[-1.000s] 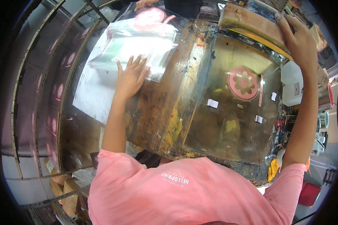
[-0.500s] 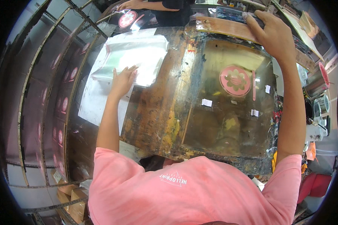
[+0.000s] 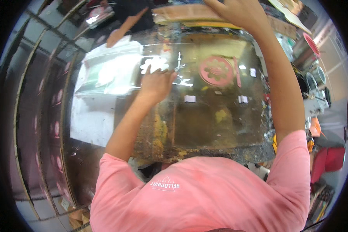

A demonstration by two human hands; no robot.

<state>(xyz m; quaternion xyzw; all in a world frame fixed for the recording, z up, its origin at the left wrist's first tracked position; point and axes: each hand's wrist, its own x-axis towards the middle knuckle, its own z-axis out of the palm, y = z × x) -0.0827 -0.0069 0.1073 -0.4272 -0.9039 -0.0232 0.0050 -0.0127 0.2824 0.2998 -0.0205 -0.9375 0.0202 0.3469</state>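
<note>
My left hand (image 3: 156, 85) is over the table between the sheet stack and the board. Its fingers are closed at the edge of a clear plastic sheet (image 3: 143, 83) with a white flower print beside the fingers. The sheet's other edges are lost in glare. At the far edge, my right hand (image 3: 241, 13) grips a wooden frame bar (image 3: 185, 13), its fingertips partly cut off by the picture's top. Between my arms lies a glossy brownish board (image 3: 201, 123) bearing a pink flower disc (image 3: 216, 70) and a pink bar (image 3: 237, 71). Small white tabs (image 3: 190, 99) lie on it.
Left of my left hand, clear sheets (image 3: 108, 73) lie over white paper (image 3: 91, 120). A co-worker's hand (image 3: 114, 38) is at their far edge. A metal rack (image 3: 36, 116) stands at left; cans and tubs (image 3: 307, 50) stand at right.
My left hand has moved right from the stack with a clear sheet. A co-worker's arm has come down to the stack's far edge. The whole view has shifted.
</note>
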